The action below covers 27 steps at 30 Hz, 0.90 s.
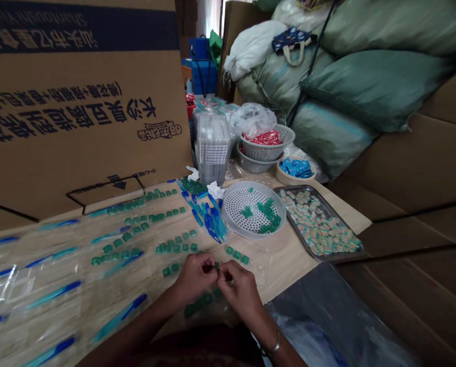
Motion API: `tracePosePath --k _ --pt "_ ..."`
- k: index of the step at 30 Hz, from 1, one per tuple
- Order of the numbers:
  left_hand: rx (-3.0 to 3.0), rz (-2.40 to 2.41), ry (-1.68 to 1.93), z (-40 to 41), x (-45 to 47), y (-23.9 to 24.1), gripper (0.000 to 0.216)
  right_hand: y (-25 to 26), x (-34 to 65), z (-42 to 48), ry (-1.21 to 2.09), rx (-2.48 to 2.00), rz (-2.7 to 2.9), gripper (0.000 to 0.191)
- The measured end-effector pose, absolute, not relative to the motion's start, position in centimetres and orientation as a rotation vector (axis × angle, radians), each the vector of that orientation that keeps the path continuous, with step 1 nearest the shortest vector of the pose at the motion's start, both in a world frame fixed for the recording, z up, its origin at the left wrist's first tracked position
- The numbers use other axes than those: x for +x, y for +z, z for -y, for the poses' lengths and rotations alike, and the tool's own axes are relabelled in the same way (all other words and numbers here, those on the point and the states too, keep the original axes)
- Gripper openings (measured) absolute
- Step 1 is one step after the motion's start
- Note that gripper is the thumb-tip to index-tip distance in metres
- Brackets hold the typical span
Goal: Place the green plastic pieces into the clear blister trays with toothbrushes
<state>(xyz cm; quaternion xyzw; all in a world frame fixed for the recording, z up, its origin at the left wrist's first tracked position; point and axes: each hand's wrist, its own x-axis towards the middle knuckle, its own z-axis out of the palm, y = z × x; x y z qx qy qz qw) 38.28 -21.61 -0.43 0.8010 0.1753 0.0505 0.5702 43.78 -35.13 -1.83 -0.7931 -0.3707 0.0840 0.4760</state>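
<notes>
My left hand (195, 272) and my right hand (240, 283) meet over the front of the table, fingertips pinched together. Between them is a small green piece (217, 265), mostly hidden by the fingers. Just beyond the right hand lies a short row of green cubes (237, 255) on a clear plastic tray (262, 262). Other green cubes (176, 248) are set in rows past the left hand, and a few more (199, 304) lie below the hands. Further off, a round perforated tray (237, 209) holds loose clumps of green cubes.
Blue plastic sticks (210, 219) lie piled left of the round tray; others rest in clear trays at left. A metal tray (321, 255) of beige-and-green pieces stands at right. Behind are stacked clear containers (212, 137), grey baskets (266, 150), a large carton (98, 112) and bulging sacks (369, 92).
</notes>
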Motion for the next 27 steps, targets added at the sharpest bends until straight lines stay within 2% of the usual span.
tracePosePath --k 5,12,16,19,23,27 --pt "1.516 -0.422 -0.027 21.0 38.2 -0.6 0.007 -1.9 44.2 35.0 0.401 -1.780 0.626 0.013" --pt "1.785 -0.449 0.220 21.9 37.5 -0.5 0.007 -1.8 42.3 35.4 0.248 -1.931 0.777 0.012" --pt "1.608 -0.368 -0.011 22.2 36.7 -0.7 0.001 -2.3 41.6 36.8 0.483 -1.732 0.605 0.007" --pt "1.276 -0.408 -0.172 22.8 36.9 -0.8 0.012 -2.7 41.5 37.9 0.592 -1.522 0.501 0.013" --pt "0.969 -0.527 -0.275 24.1 38.4 -0.8 0.018 -3.2 41.6 38.8 0.475 -1.535 0.446 0.012" --pt "0.934 -0.544 -0.357 25.2 40.0 -0.9 0.024 -3.3 42.4 40.0 0.354 -1.599 0.430 0.013"
